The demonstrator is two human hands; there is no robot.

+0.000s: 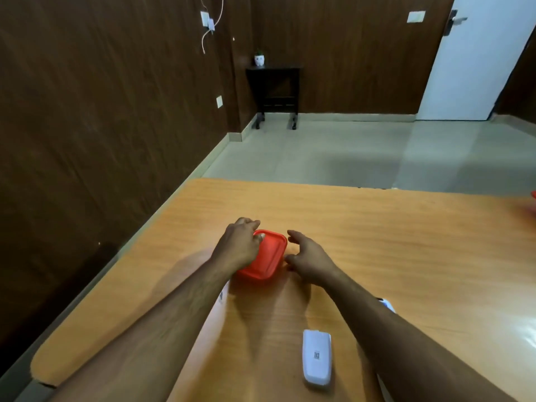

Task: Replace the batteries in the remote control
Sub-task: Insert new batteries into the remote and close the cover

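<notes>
A small box with a red lid [268, 256] sits on the wooden table [406, 242] ahead of me. My left hand [239, 245] grips the lid's far left corner, thumb on top and fingers curled over the edge. My right hand [307, 255] hovers just right of the box, fingers spread and relaxed, holding nothing. A white remote control [316, 356] lies back side up near the table's front edge, between my forearms. No batteries are visible.
A small white object [387, 304] peeks out behind my right forearm. Something red [533, 195] shows at the table's far right edge. A brown wall runs along the table's left side. A dark side table [274, 91] stands across the tiled floor.
</notes>
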